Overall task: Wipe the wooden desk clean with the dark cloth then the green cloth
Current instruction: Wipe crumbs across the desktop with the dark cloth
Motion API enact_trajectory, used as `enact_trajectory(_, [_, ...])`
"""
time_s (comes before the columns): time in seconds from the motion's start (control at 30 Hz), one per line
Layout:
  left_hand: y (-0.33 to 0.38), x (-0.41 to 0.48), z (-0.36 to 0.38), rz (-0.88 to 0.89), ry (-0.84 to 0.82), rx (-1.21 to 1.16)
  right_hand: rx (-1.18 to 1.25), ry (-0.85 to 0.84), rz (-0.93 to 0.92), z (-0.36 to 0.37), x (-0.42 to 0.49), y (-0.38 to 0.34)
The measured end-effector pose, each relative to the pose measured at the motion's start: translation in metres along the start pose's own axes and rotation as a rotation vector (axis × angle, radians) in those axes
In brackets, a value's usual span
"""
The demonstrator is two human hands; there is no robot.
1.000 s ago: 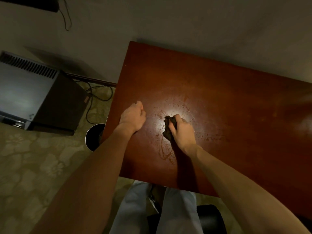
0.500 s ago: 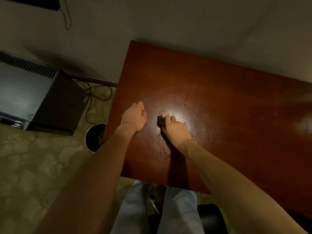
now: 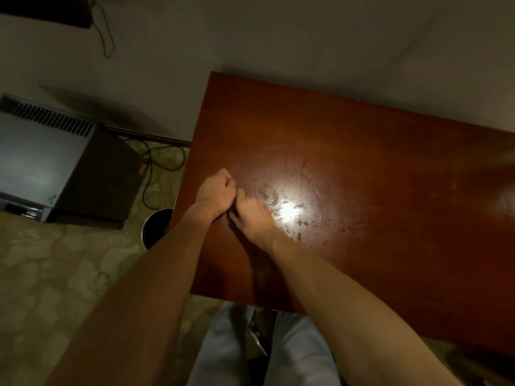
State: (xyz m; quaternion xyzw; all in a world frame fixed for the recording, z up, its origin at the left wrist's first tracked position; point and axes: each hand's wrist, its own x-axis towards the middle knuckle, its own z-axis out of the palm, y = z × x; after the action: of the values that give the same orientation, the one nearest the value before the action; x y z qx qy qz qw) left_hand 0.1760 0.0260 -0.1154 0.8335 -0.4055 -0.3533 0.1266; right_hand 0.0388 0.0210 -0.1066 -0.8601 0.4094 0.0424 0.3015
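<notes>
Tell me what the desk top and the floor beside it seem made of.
Desk: wood or veneer, reddish-brown, glossy varnish; it mirrors a light glare and droplets bead on it. Floor: probably carpet; matte, pale floral pattern, no shine.

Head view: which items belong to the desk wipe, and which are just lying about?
Job:
desk
smears on it
dark cloth, mostly hidden under the right hand
left hand, fist on the desk beside it
green cloth: not in view

Lying about, on the floor left of the desk:
bin
grey box
cables
</notes>
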Motion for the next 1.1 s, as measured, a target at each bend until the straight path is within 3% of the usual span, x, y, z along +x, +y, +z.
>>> enact_trajectory(0.2, [-0.008,0.006,-0.005,-0.158,0.005,-0.488,0.416,0.201,0.171,-0.039,0.021,0.014])
enact_trajectory(0.33, [-0.012,0.0,-0.008,-0.154,-0.028,-0.504,0.571,0.266,0.278,-0.081,0.026,0.039])
enact_trajectory(0.6, [-0.017,-0.016,-0.006,-0.088,-0.024,-0.423,0.458,0.174,0.401,-0.044,-0.026,0.068])
enact_trajectory(0.77, [-0.021,-0.021,-0.004,-0.087,-0.009,-0.423,0.361,0.135,0.219,0.004,-0.022,0.026])
enact_trajectory(0.97, [-0.023,-0.021,-0.006,-0.093,-0.014,-0.43,-0.152,-0.022,0.046,0.018,-0.009,0.006])
enact_trajectory(1.1, [-0.025,-0.021,-0.01,-0.092,-0.034,-0.44,-0.15,-0.037,0.036,0.016,0.001,-0.012])
